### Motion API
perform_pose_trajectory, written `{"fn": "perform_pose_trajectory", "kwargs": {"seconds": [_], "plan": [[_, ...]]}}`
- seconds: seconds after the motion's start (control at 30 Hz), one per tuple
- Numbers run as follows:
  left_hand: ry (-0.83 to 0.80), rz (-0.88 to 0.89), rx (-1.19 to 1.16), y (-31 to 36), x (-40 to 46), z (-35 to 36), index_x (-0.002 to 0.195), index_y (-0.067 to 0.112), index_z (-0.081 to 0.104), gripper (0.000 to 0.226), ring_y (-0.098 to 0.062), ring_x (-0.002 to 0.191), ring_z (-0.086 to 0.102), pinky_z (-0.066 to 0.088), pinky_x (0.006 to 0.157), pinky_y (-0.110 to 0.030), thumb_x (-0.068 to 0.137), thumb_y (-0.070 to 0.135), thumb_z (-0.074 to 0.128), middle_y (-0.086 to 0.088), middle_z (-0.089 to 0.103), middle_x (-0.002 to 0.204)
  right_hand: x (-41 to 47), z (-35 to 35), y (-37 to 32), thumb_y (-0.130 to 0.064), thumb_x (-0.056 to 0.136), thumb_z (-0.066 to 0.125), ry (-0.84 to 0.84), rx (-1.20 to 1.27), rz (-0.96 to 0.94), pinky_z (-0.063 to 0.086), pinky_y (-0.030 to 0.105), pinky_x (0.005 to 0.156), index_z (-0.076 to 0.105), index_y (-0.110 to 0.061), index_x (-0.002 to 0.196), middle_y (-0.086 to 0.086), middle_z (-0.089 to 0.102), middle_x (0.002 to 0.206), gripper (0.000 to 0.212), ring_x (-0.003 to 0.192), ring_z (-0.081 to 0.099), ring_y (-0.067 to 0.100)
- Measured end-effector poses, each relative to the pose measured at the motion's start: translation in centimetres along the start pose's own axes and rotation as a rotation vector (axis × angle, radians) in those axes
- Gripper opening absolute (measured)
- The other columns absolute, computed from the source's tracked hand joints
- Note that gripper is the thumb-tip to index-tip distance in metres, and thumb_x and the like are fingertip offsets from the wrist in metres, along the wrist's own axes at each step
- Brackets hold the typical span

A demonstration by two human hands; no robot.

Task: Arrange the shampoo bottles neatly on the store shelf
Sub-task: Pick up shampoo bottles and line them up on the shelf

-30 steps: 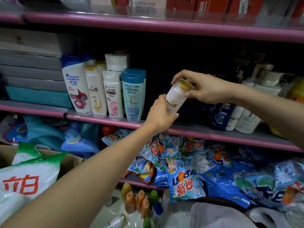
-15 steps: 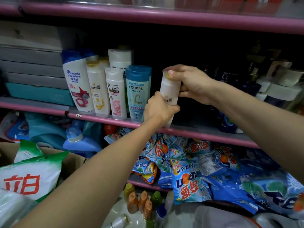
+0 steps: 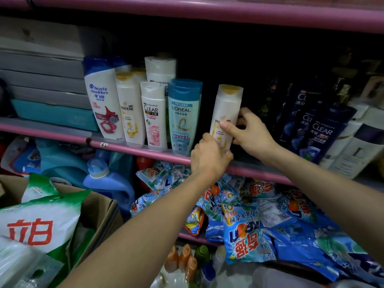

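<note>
A white Pantene shampoo bottle (image 3: 226, 115) with a gold cap stands nearly upright, leaning a little to the right, on the pink-edged middle shelf (image 3: 143, 151), a touch past centre toward 2 o'clock in the view. Both hands are on it. The left hand (image 3: 208, 157) comes up from 7 o'clock and cups the bottle's base at the shelf lip, fingers curled closed around the bottom; whether the base rests fully on the shelf is hidden behind that hand. The right hand (image 3: 249, 135) reaches in from 4 o'clock and pinches the lower body of the bottle, thumb across the front label and the other fingers wrapped behind the right side.

At 9 o'clock from the held bottle, with a dark gap between, stands a row of upright bottles: a teal L'Oréal bottle (image 3: 182, 119) nearest, then a white Clear bottle (image 3: 153, 117) with a pink label, another Pantene bottle (image 3: 129, 109), and a Head & Shoulders bottle (image 3: 104, 100) with a blue cap at the far end. More bottles stand behind this row. At 3 o'clock from the held bottle stand dark blue Clear bottles (image 3: 320, 134), close together.

On the shelf below, toward 6 o'clock, lie blue Keon detergent packets (image 3: 247, 235) in a loose heap. At 8 o'clock a green-and-white detergent bag (image 3: 39, 225) sits in a cardboard box (image 3: 97, 213).
</note>
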State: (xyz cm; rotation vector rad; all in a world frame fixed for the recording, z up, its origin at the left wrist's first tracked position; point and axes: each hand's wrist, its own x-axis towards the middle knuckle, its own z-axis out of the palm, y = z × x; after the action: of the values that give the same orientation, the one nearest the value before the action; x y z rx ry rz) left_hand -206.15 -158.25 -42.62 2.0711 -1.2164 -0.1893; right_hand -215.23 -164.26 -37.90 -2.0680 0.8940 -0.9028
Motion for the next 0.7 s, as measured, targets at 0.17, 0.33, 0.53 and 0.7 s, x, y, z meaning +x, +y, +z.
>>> {"fn": "perform_pose_trajectory", "kwargs": {"seconds": [0.17, 0.33, 0.53, 0.7], "plan": [[0.184, -0.024, 0.168, -0.3, -1.4, 1.4, 0.114, 0.012, 0.045, 0.042, -0.027, 0.113, 0.044, 0.032, 0.092, -0.040, 0.089, 0.044, 0.054, -0.008, 0.058, 0.118, -0.4, 1.2, 1.3, -0.025, 0.084, 0.070, -0.033, 0.038, 0.039, 0.053, 0.042, 0.092, 0.050, -0.016, 0.126, 0.001, 0.063, 0.121, 0.047, 0.110, 0.061, 0.015], [0.291, -0.210, 0.055, -0.3, -2.1, 2.2, 0.112, 0.018, 0.045, 0.044, -0.024, 0.119, 0.036, 0.028, 0.091, -0.040, 0.083, 0.044, 0.063, -0.002, 0.055, 0.120, -0.5, 2.5, 1.9, -0.016, 0.085, 0.069, -0.039, 0.121, 0.032, 0.052, 0.042, 0.095, 0.050, -0.012, 0.128, 0.004, 0.063, 0.124, 0.047, 0.112, 0.060, 0.014], [0.324, -0.291, 0.036, -0.9, -2.0, 2.3, 0.110, 0.018, 0.045, 0.048, -0.025, 0.116, 0.038, 0.029, 0.089, -0.040, 0.080, 0.051, 0.063, -0.003, 0.055, 0.118, -0.3, 3.3, 1.6, -0.015, 0.086, 0.068, -0.060, 0.173, 0.033, 0.053, 0.041, 0.093, 0.049, -0.012, 0.130, 0.004, 0.063, 0.126, 0.048, 0.112, 0.061, 0.016], [0.345, -0.283, 0.037, -1.3, -2.0, 2.2, 0.109, 0.018, 0.045, 0.049, -0.025, 0.116, 0.039, 0.030, 0.090, -0.041, 0.080, 0.055, 0.061, -0.002, 0.056, 0.116, -0.2, 3.8, 1.5, -0.015, 0.086, 0.068, -0.043, 0.168, 0.025, 0.055, 0.035, 0.090, 0.050, -0.012, 0.128, 0.005, 0.063, 0.125, 0.046, 0.111, 0.062, 0.016]]}}
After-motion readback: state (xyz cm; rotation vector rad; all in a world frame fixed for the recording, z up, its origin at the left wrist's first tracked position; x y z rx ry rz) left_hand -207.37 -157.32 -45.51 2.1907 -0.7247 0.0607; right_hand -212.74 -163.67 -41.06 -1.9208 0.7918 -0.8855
